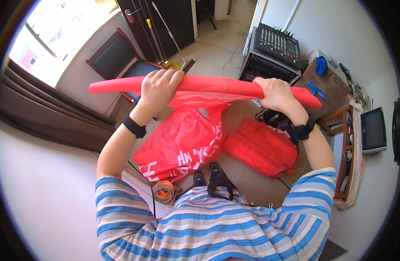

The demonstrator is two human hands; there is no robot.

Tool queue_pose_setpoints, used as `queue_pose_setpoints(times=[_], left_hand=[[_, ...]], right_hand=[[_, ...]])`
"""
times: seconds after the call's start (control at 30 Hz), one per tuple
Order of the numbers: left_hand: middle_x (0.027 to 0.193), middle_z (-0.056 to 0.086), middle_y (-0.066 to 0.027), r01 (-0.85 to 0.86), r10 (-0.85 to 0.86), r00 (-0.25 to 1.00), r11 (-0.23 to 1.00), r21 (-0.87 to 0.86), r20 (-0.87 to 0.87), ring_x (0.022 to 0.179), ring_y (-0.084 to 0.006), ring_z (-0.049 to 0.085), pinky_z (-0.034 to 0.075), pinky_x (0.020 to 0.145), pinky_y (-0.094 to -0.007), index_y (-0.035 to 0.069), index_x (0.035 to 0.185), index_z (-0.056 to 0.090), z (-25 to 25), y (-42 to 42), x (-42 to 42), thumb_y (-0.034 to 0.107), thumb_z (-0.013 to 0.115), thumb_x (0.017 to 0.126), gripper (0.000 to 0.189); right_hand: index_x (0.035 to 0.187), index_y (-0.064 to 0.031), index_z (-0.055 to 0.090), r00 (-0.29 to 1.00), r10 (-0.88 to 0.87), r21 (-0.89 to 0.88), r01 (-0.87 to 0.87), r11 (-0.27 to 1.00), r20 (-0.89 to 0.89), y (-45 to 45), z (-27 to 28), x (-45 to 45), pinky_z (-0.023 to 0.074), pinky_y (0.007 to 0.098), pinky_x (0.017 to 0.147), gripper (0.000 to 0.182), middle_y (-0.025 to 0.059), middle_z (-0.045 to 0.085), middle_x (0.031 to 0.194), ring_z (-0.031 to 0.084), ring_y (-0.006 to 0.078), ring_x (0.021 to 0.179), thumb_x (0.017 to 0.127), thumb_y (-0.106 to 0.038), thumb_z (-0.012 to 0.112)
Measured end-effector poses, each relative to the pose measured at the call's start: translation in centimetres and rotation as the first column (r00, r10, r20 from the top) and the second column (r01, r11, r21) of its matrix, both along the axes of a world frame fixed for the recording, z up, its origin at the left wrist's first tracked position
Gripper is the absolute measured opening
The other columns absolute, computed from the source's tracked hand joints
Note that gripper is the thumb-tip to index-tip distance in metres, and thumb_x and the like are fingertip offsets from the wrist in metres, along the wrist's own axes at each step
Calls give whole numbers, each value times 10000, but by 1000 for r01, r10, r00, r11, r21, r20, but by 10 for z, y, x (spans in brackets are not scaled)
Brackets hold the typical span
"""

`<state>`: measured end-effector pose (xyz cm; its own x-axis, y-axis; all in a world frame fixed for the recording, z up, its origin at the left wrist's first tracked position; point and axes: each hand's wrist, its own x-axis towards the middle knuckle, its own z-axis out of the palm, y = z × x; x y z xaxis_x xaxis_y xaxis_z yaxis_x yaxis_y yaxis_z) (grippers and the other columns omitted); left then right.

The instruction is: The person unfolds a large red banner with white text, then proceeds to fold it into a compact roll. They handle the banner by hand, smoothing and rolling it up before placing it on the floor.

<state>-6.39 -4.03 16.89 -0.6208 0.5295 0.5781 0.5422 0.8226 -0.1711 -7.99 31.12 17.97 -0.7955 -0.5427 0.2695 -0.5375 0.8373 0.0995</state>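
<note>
Both my hands grip a long rolled part of a red fabric banner (206,83), held level out in front of me. My left hand (162,85) closes over the roll left of its middle. Toward the right end, my right hand (274,94) is wrapped around it. From the roll the cloth hangs down, and a loose, crumpled red banner length (183,140) with white lettering lies on the floor below. Whether the two join is partly hidden under the roll. Right of it rests a folded red cloth bundle (260,146).
A dark-seated chair (112,55), a broom (170,34) and a yellow dustpan (172,65) stand ahead left. An audio mixer (278,44) tops an equipment rack (266,67) ahead right. An orange and grey cable coil (164,191) lies near my feet. A monitor (374,130) is far right.
</note>
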Motion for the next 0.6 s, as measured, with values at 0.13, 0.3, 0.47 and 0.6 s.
queue_pose_setpoints(times=[0.13,0.3,0.47,0.6], left_hand=[[838,629,-50,-23,14,958,999,26,285,795,-231,645,513,685,-364,120,1001,586,11,7,2,125,684,691,325],[885,651,-72,43,-40,992,999,22,-115,830,-281,650,512,692,-391,107,1021,569,-6,7,-5,165,686,707,340],[910,649,-67,17,-20,899,1000,11,438,853,-258,651,509,702,-372,102,1075,544,10,18,5,138,677,708,392],[856,611,-57,0,4,998,998,-63,67,837,-245,640,501,709,-352,108,1066,544,-4,12,-1,126,669,697,389]], right_hand=[[1140,-63,556,857,159,26,-168,986,-490,6,-6,1,516,408,623,523,90,608,805,644,275,784,642,-80,715],[1051,-42,605,980,65,-80,-82,993,-190,3,2,9,498,359,619,385,68,581,785,614,250,735,672,-40,669],[1021,-86,606,794,174,71,-164,984,-582,11,-3,6,485,314,591,254,34,564,741,606,204,691,766,-93,603],[1008,-86,595,978,70,-58,-83,995,-198,8,-1,10,481,313,602,229,31,561,770,590,198,701,780,-105,597]])
